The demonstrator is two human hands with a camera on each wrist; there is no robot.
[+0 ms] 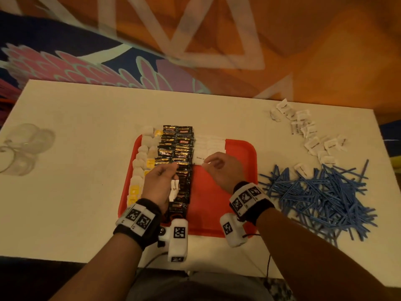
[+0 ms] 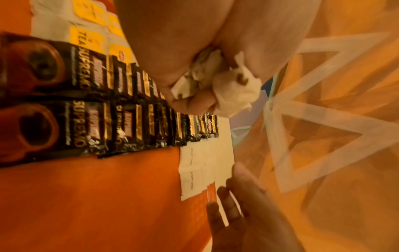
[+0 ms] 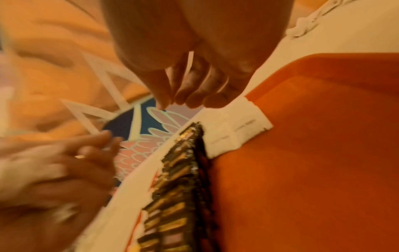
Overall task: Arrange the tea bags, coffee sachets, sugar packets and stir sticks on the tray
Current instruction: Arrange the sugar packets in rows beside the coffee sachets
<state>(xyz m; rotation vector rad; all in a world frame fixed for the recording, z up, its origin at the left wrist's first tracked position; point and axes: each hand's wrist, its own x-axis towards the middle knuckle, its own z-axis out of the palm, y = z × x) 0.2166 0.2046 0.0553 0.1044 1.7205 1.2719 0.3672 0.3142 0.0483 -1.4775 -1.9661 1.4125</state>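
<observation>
A red tray (image 1: pixel 217 203) holds a column of tea bags (image 1: pixel 141 161) on its left, two columns of black coffee sachets (image 1: pixel 180 148) in the middle, and a short row of white sugar packets (image 1: pixel 211 144) beside them. My left hand (image 1: pixel 167 174) hovers over the coffee sachets and grips a bunch of sugar packets (image 2: pixel 228 88) in its palm. My right hand (image 1: pixel 208 164) is at the near end of the sugar row (image 3: pixel 233 131). Its fingertips (image 3: pixel 194 100) point down at a packet's edge, and nothing shows between them.
Loose sugar packets (image 1: pixel 310 135) lie scattered on the white table at the far right. A heap of blue stir sticks (image 1: pixel 321 196) lies right of the tray. Clear plastic cups (image 1: pixel 23 146) stand at the left edge. The tray's right half (image 3: pixel 313 153) is bare.
</observation>
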